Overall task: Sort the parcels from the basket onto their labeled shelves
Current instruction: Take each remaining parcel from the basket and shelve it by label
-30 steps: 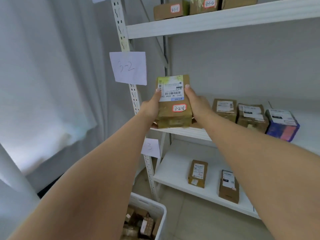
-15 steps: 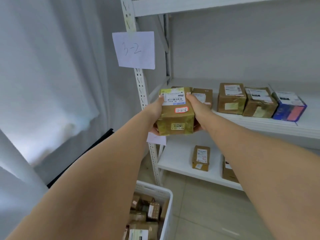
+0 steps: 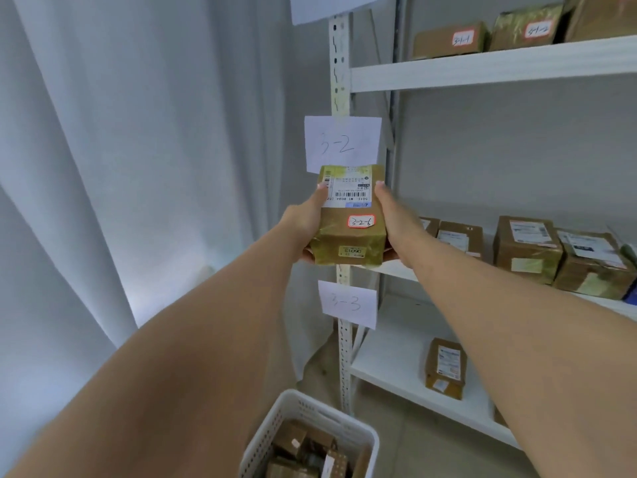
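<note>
I hold a brown taped parcel [image 3: 348, 232] with a white shipping label and a red-edged sticker reading 3-2-6. My left hand [image 3: 305, 220] grips its left side and my right hand [image 3: 396, 219] grips its right side. The parcel is in the air in front of the shelf post, just below the paper sign 3-2 [image 3: 343, 144]. Behind it runs the middle shelf [image 3: 400, 269], with several brown parcels [image 3: 527, 248] on it. The white basket [image 3: 358, 434] stands on the floor below, with several parcels inside.
A paper sign 3-3 [image 3: 348, 303] hangs on the post [image 3: 339, 63] above the lower shelf [image 3: 393, 360], which carries a small parcel [image 3: 446, 367]. The top shelf [image 3: 482, 69] holds labelled parcels. A grey curtain [image 3: 120, 167] hangs at the left.
The view rose and then tipped back up, so the top shelf shows again. Both hands keep hold of the parcel, now raised in front of the post under the 3-2 sign.
</note>
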`<state>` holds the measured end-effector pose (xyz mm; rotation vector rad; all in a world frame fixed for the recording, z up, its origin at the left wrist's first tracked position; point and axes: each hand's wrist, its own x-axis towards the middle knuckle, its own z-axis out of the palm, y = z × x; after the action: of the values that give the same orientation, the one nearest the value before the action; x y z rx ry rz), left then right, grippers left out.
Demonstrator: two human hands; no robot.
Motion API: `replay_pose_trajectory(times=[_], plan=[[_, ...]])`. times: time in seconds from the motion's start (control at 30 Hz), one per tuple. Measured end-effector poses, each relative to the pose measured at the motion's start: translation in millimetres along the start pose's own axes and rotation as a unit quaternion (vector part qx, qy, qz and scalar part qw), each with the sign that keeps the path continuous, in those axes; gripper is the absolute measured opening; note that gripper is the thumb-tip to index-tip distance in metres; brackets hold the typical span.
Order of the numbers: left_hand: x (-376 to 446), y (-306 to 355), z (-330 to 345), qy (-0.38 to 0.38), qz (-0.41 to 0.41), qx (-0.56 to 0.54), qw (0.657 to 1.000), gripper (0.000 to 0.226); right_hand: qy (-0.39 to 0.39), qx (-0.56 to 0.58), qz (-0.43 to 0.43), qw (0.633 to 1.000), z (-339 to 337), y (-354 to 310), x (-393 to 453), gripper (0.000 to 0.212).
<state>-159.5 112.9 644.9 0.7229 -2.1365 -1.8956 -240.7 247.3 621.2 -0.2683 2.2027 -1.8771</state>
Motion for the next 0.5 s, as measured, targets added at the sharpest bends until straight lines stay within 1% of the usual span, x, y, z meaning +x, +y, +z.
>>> replay_pose_trajectory(times=[0.07, 0.13, 0.2, 0.27, 0.3, 0.4, 0.5], plan=[[3.6, 0.6, 11.7, 0.005, 0.012, 0.007, 1.000, 0.063, 0.026, -0.005, -0.011, 1.000, -10.6, 2.9, 0.6, 0.065], [9.4, -0.8, 33.3, -0.015, -0.005, 0.007, 1.000, 0.063, 0.048, -0.002, 0.009, 0.999, -29.9, 9.8, 2.3, 0.065], [13.7, -4.6, 62.9, -0.065, -0.071, -0.003, 0.995, 0.058, 0.061, 0.023, 0.071, 0.995, -56.7, 21.9, 3.9, 0.063], [15.0, -7.8, 97.1, -0.107, -0.146, 0.000, 0.983, 0.057, 0.070, 0.053, 0.133, 0.987, -87.0, 38.9, 2.8, 0.061], [15.9, -8.3, 115.5, -0.119, -0.164, 0.016, 0.979, 0.056, 0.080, 0.070, 0.151, 0.983, -103.3, 48.2, 2.1, 0.060], [19.0, -3.7, 174.5, -0.148, -0.171, 0.059, 0.972, 0.052, 0.118, 0.107, 0.166, 0.973, -156.1, 69.8, 3.0, 0.057], [21.1, 0.8, 237.3, -0.185, -0.174, 0.074, 0.965, 0.050, 0.145, 0.124, 0.170, 0.967, -214.7, 87.0, 5.1, 0.055]])
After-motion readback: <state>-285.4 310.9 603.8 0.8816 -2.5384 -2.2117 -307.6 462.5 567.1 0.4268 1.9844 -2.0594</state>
